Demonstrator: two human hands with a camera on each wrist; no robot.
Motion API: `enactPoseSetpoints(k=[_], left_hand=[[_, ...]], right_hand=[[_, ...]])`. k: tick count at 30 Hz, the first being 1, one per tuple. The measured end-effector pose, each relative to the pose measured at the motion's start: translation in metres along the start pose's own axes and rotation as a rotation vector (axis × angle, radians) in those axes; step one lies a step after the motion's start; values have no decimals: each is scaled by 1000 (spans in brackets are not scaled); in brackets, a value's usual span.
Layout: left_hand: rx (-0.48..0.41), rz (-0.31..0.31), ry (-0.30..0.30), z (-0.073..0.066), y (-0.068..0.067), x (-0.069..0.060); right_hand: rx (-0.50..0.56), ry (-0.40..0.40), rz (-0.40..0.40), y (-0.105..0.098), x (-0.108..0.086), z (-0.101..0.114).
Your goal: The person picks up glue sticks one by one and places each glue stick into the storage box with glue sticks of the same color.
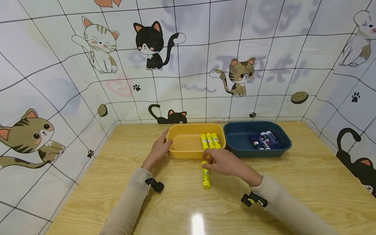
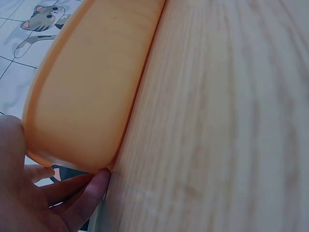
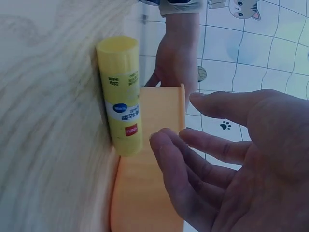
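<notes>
A yellow glue stick (image 1: 206,178) lies on the table in front of a yellow plastic bin (image 1: 185,154). My right hand (image 1: 224,162) hovers over the stick's far end, its fingers loosely bent; the right wrist view shows a gap between the fingertips and the glue stick (image 3: 121,96). Three more yellow glue sticks (image 1: 210,140) lie side by side in the bin's right part, their near ends hidden by that hand. At the bin's left end, my left hand (image 1: 159,149) grips the wall, thumb at the rim. Its fingers touch the bin (image 2: 91,92) low on the outside in the left wrist view.
Against the yellow bin's right side stands a dark blue bin (image 1: 255,152), with several dark blue and white glue sticks (image 1: 264,140) inside. Both stand on a wooden table (image 1: 164,202) near the back wall. Cat-print sheeting (image 1: 194,65) surrounds the table's back and sides.
</notes>
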State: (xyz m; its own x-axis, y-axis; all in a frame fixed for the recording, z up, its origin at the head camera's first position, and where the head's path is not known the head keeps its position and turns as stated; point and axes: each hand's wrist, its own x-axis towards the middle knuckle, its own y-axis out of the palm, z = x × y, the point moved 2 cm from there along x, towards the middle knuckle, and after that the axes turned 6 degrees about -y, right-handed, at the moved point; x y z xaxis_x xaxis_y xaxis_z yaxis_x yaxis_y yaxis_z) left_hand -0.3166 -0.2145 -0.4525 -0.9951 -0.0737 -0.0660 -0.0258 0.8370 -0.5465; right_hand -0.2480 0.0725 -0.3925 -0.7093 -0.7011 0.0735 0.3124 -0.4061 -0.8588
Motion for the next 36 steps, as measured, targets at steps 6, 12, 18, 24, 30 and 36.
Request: enactPoseSetpoints(k=[6, 12, 18, 24, 30, 36], left_hand=[[9, -7, 2, 0, 1, 0], [50, -20, 18, -2, -2, -2], [33, -8, 9, -2, 0, -3], [40, -7, 18, -2, 2, -3], [34, 2, 13, -2, 2, -3], [33, 1, 11, -1, 1, -2]], right_hand=[[25, 67, 54, 9, 0, -10], [62, 125, 115, 20, 1, -16], [93, 142, 130, 25, -1, -21], [157, 144, 160, 29, -2, -22], [187, 168, 174, 30, -3, -21], [223, 175, 193, 32, -1, -25]])
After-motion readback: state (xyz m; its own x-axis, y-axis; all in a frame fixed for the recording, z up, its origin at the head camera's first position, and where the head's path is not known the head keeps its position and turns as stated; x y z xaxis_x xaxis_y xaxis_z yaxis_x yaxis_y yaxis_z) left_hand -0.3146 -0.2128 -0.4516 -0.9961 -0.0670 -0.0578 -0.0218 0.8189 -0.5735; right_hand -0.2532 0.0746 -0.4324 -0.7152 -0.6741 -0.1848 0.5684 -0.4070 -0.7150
